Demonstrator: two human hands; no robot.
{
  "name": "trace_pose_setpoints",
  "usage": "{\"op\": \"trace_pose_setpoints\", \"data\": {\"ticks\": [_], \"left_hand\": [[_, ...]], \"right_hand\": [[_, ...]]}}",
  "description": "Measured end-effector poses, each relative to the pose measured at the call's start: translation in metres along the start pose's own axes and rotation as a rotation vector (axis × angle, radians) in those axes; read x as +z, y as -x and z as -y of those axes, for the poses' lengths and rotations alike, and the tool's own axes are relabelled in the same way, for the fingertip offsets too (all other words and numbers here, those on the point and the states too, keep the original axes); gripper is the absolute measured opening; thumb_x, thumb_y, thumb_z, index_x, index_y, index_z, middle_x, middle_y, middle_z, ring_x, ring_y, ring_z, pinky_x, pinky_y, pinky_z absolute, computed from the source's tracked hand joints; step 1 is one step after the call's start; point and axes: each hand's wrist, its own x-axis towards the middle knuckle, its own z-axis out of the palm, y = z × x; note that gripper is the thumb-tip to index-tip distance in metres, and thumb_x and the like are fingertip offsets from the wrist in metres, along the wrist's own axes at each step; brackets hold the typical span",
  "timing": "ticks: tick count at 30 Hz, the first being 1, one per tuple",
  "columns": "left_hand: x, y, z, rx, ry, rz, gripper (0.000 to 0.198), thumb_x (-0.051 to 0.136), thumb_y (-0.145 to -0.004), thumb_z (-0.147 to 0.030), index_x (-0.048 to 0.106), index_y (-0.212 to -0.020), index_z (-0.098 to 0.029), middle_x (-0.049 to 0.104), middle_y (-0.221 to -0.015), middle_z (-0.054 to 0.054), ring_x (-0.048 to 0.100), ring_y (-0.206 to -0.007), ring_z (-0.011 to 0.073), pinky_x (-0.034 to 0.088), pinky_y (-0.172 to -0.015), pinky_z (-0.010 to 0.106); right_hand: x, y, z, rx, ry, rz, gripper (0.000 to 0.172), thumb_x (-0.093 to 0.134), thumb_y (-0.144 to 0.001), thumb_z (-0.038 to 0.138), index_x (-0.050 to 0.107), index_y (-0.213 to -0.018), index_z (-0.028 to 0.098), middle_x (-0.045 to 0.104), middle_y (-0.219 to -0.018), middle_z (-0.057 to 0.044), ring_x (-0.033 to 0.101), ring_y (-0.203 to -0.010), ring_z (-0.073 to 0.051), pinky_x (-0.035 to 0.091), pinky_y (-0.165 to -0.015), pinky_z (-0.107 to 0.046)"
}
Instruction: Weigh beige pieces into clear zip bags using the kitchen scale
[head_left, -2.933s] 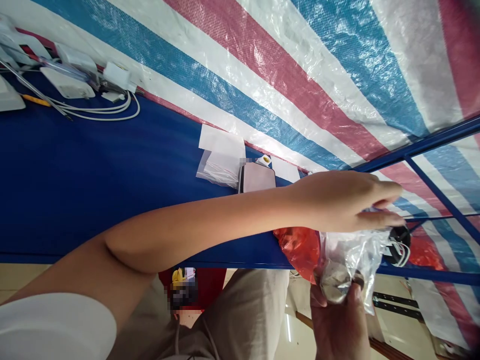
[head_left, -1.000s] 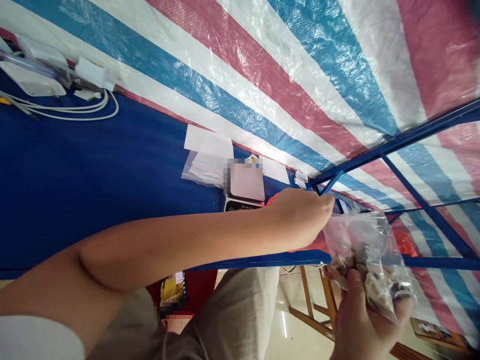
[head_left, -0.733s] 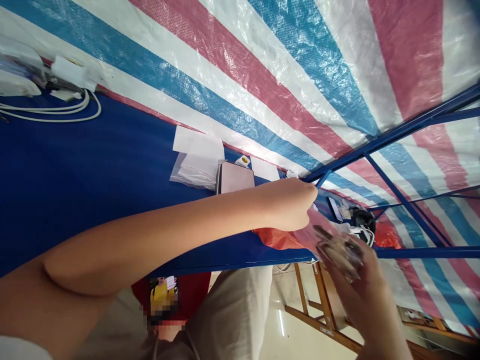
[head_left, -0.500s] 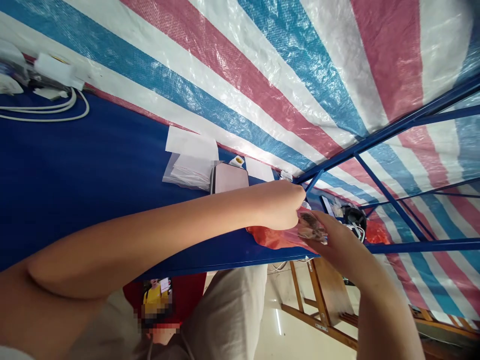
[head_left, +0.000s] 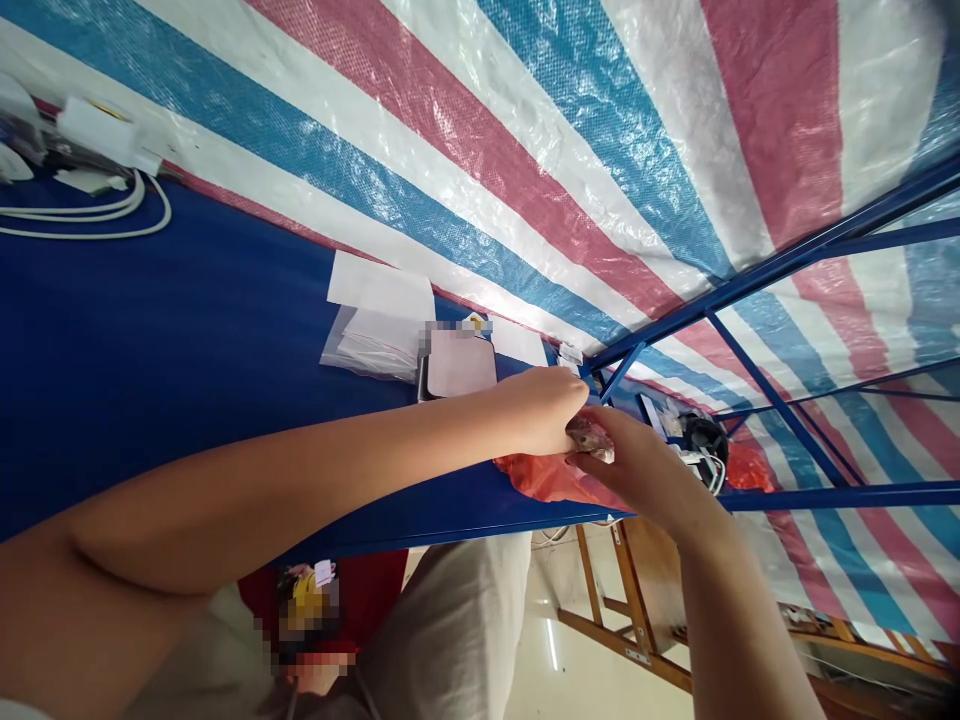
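My left hand and my right hand meet at the right end of the blue table. Between them is a small clear plastic bag with small brownish bits inside. Both hands are closed on it, the left fingers curled over its top and the right fingers pinching it from below. Most of the bag is hidden by the fingers. Right under the hands lies a crumpled red plastic bag on the table's edge.
A small flat device, clear zip bags and white papers lie behind my left wrist. White cables and adapters are at far left. A striped tarp, blue metal bars and a black round object lie beyond.
The clear bag hung loose, out to the right, in my right hand. My right hand has brought it left to my left hand, and it is now bunched small between both.
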Motion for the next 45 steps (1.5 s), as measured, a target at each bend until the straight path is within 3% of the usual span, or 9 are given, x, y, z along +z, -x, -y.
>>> {"op": "trace_pose_setpoints", "data": {"ticks": [6, 9, 12, 16, 21, 27, 32, 36, 45], "left_hand": [[-0.006, -0.001, 0.003, -0.007, -0.039, 0.043, 0.051, 0.073, -0.082, -0.049, 0.069, -0.111, -0.007, 0.068, -0.114, 0.019, 0.065, -0.092, 0.0244, 0.044, -0.071, 0.034], [-0.005, -0.003, 0.003, 0.037, -0.042, 0.075, 0.039, 0.069, -0.086, -0.047, 0.072, -0.097, -0.01, 0.071, -0.1, 0.016, 0.064, -0.087, 0.023, 0.042, -0.07, 0.034], [-0.006, -0.003, 0.004, 0.045, -0.012, 0.111, 0.028, 0.066, -0.088, -0.037, 0.073, -0.097, -0.011, 0.07, -0.093, 0.013, 0.061, -0.079, 0.0207, 0.04, -0.066, 0.034], [-0.004, -0.005, 0.01, 0.055, -0.037, 0.104, 0.026, 0.066, -0.084, -0.025, 0.072, -0.105, -0.011, 0.07, -0.106, 0.015, 0.06, -0.085, 0.0207, 0.041, -0.07, 0.033], [0.009, -0.013, 0.02, 0.118, -0.098, 0.018, 0.02, 0.054, -0.091, -0.014, 0.073, -0.098, -0.01, 0.068, -0.11, 0.015, 0.062, -0.093, 0.0204, 0.041, -0.077, 0.033], [0.011, -0.014, 0.02, 0.171, 0.106, -0.073, 0.016, 0.05, -0.092, -0.015, 0.066, -0.094, -0.014, 0.07, -0.097, 0.01, 0.059, -0.083, 0.0166, 0.04, -0.073, 0.031], [0.011, -0.015, 0.021, 0.251, 0.176, -0.09, 0.025, 0.05, -0.091, -0.012, 0.061, -0.112, -0.018, 0.07, -0.098, 0.008, 0.061, -0.085, 0.0165, 0.039, -0.073, 0.03], [0.013, -0.017, 0.023, 0.318, 0.085, -0.046, 0.024, 0.048, -0.092, -0.011, 0.064, -0.109, -0.018, 0.07, -0.108, 0.011, 0.062, -0.091, 0.0172, 0.041, -0.077, 0.031], [0.012, -0.016, 0.02, 0.355, 0.038, -0.055, 0.013, 0.054, -0.095, -0.02, 0.066, -0.099, -0.015, 0.072, -0.097, 0.011, 0.064, -0.089, 0.02, 0.04, -0.075, 0.033]], "right_hand": [[0.0, 0.004, -0.001, -0.032, -0.028, -0.007, 0.039, 0.063, -0.092, 0.026, 0.066, -0.131, 0.024, 0.075, -0.122, -0.01, 0.071, -0.106, -0.029, 0.053, -0.083, -0.039], [0.0, 0.003, 0.002, -0.005, -0.054, -0.01, 0.042, 0.064, -0.09, 0.025, 0.066, -0.132, 0.025, 0.074, -0.124, -0.009, 0.07, -0.11, -0.028, 0.054, -0.086, -0.04], [0.001, 0.002, 0.002, 0.044, -0.077, 0.014, 0.028, 0.064, -0.089, 0.024, 0.069, -0.117, 0.025, 0.076, -0.116, -0.007, 0.071, -0.106, -0.027, 0.053, -0.085, -0.039], [0.003, 0.003, -0.002, 0.059, -0.102, 0.036, 0.017, 0.064, -0.091, 0.026, 0.069, -0.107, 0.025, 0.076, -0.11, -0.006, 0.071, -0.103, -0.027, 0.052, -0.084, -0.039], [0.004, 0.007, -0.004, 0.072, -0.092, 0.01, 0.021, 0.065, -0.09, 0.027, 0.068, -0.111, 0.025, 0.075, -0.111, -0.006, 0.071, -0.102, -0.026, 0.053, -0.084, -0.037], [0.01, 0.005, -0.009, 0.024, -0.05, -0.116, 0.051, 0.067, -0.089, 0.027, 0.06, -0.139, 0.024, 0.068, -0.139, -0.012, 0.065, -0.126, -0.032, 0.053, -0.098, -0.045], [0.008, -0.001, -0.008, 0.057, -0.017, -0.081, 0.031, 0.067, -0.087, 0.027, 0.071, -0.118, 0.024, 0.077, -0.11, -0.01, 0.074, -0.099, -0.031, 0.055, -0.078, -0.04], [0.006, -0.001, -0.008, 0.077, -0.022, -0.094, 0.018, 0.068, -0.087, 0.029, 0.073, -0.104, 0.025, 0.078, -0.097, -0.008, 0.075, -0.087, -0.029, 0.051, -0.07, -0.035], [0.011, -0.003, -0.016, 0.055, 0.028, -0.095, 0.021, 0.07, -0.087, 0.033, 0.075, -0.106, 0.026, 0.079, -0.092, -0.008, 0.077, -0.085, -0.031, 0.05, -0.062, -0.032]]}}
